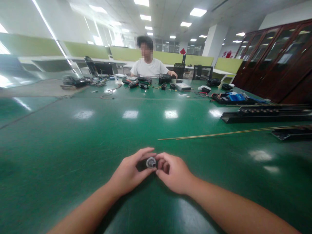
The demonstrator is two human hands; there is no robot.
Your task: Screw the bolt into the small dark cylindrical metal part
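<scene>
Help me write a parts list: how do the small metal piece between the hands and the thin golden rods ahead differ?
The metal piece is small and grey, with a round face; the golden rods are long, thin and yellowish. The metal piece is between the left hand and right hand; the golden rods lie on the green table, touched by neither. Both look metallic.

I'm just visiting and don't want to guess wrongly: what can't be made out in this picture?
All in the head view:
- Small grey part: its far side, hidden by its own near end.
- Right hand: whether it touches that part; too small and blurred.
- Thin rods: their right ends, cut off by the right edge.
- Person opposite: lower body, hidden by the green table and the items on it.
</scene>
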